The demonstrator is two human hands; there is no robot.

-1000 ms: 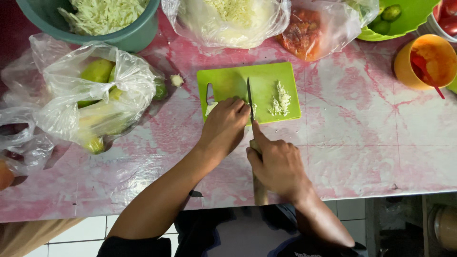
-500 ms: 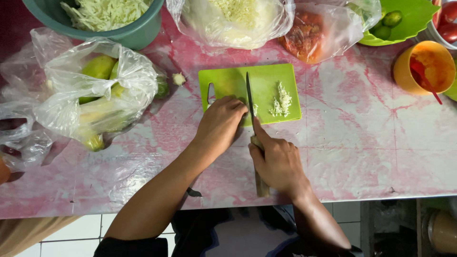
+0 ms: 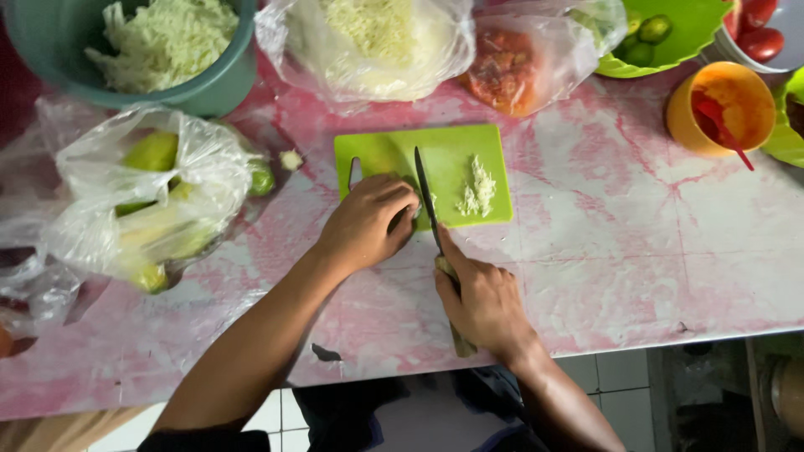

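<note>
Your right hand (image 3: pixel 484 297) sits low and just right of centre in the frame, fist closed around the handle of a knife (image 3: pixel 429 201), forefinger stretched along the spine. The dark blade runs up and slightly left from that hand onto the green cutting board (image 3: pixel 452 151), its edge down on the board. Your left hand (image 3: pixel 368 222) lies just left of the blade, fingers curled down over something small at the board's lower left corner; what it pins is hidden under the fingers. To the right of the blade, a small pile of chopped white pieces (image 3: pixel 479 188) rests on the board.

The board lies on a pink marbled counter (image 3: pixel 620 251). At mid left, a clear plastic bag (image 3: pixel 142 201) holds green and yellow produce. Along the top edge from left to right stand a teal bucket (image 3: pixel 209 88) of shredded cabbage, 2 more clear bags (image 3: pixel 368 50), 1 pale and 1 with something orange-red, and a green bowl (image 3: pixel 695 42) of limes. An orange cup (image 3: pixel 724 105) with a red spoon sits at upper right.
</note>
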